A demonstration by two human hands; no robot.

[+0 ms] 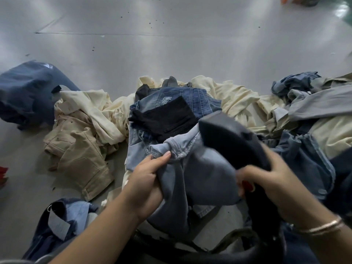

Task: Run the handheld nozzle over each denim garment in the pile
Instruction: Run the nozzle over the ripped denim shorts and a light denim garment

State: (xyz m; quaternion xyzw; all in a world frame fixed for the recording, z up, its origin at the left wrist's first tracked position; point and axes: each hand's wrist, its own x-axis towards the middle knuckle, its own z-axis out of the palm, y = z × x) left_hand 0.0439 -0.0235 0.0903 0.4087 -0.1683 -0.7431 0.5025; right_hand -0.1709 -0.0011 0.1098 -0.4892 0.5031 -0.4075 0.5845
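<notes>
Mid-pass, the left hand [146, 180] bunches a pale blue denim garment [198, 172] atop the floor pile while the right hand [266, 180] grips the dark plastic handheld nozzle [228, 138] against it; next, probably sweep onward.

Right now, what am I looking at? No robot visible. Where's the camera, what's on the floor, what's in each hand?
There is no machine here: a person works with bare hands, and the single picture comes from a wide-angle camera worn on their head, looking forward and down. The left hand grips a light blue denim garment by its hem. The right hand, with a bracelet at the wrist, holds the dark handheld nozzle, whose head sits over that garment. On the grey floor lies a pile: cream garments, tan trousers, a black denim piece and more blue denim.
</notes>
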